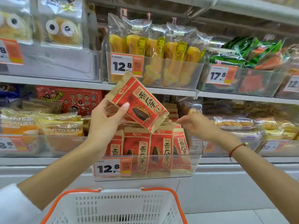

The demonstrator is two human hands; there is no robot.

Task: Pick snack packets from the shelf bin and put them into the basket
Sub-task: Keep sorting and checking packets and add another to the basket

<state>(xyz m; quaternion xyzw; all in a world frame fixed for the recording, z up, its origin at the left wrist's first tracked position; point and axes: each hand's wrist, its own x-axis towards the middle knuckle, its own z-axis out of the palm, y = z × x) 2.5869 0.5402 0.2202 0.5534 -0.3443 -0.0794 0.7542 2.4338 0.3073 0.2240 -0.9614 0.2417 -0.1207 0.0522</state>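
My left hand [105,120] grips a red and tan sunflower seed packet [137,102], tilted, lifted above the clear shelf bin [191,165]. Several more of the same packets [153,143] stand upright in that bin. My right hand [199,125] reaches over the bin's right side with fingers loosely extended toward the packets, holding nothing. The white basket [116,206] with orange handles sits below the bin at the bottom of the view; no packet shows in the part of it that I see.
A 12.8 price tag [113,167] is on the bin front. Bread packets [58,126] fill the bin to the left, pastries [242,123] to the right. The upper shelf holds yellow snack bags [153,47] and green packets [246,50].
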